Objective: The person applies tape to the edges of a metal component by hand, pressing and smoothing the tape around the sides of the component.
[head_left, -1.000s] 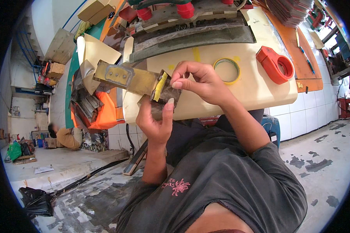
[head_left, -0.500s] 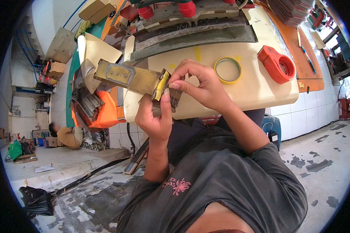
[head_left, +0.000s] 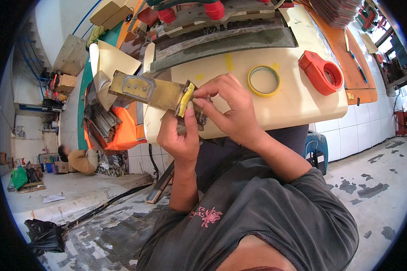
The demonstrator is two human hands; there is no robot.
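Head view: yellow tape strip [head_left: 184, 100] on a flat olive-brown plate [head_left: 166, 96], above the cream tabletop [head_left: 294, 108].
Left hand [head_left: 180, 137]: fingers clamped on the plate; right hand [head_left: 230, 103]: fingers at the strip's edge, grip unclear.

1. Left grip [head_left: 178, 140]: the seated person before me supports an olive-brown metal piece [head_left: 167, 95], thumb against its yellow strip [head_left: 184, 103].
2. Right grip [head_left: 233, 106]: thumb and forefinger nearly meet at the strip's edge; whether they pinch it, I cannot tell.
3. Worktop [head_left: 298, 108], cream-covered: a yellow tape roll [head_left: 263, 94] lies near a red tape dispenser [head_left: 311, 72]; a long dark bar [head_left: 221, 53] spans the far part.
4. Left of the worktop: an orange bag [head_left: 127, 135].
5. Background, left: another person [head_left: 81, 160], bent low in a tan top.
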